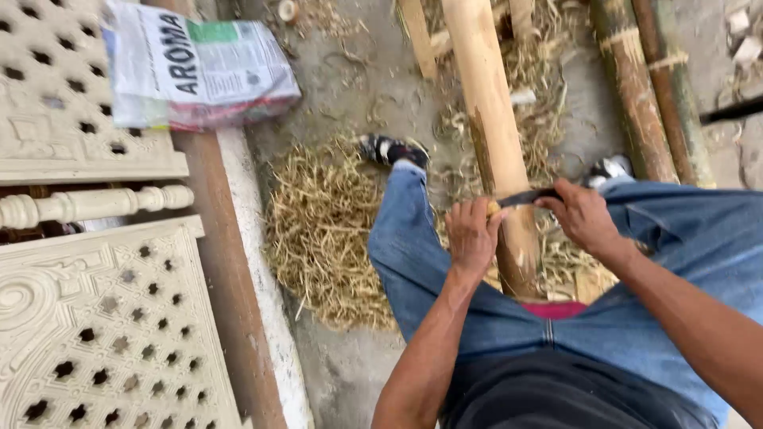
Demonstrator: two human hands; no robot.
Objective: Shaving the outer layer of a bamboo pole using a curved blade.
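Note:
A thick bamboo pole (491, 119) lies between my knees and runs away from me. A dark curved blade (528, 196) lies across the pole. My left hand (472, 235) grips the blade's light handle end on the pole's left side. My right hand (584, 216) grips the blade's other end on the right side. Both fists are closed on the tool, and the pole's near end shows pale scraped patches just below it. My legs in blue jeans (413, 262) straddle the pole.
Heaps of bamboo shavings (322, 230) cover the concrete floor on the left of my leg. More bamboo poles (648, 95) lie at the right. Carved perforated panels (103, 326) and a printed sack (195, 67) sit at the left beyond a brown beam (226, 262).

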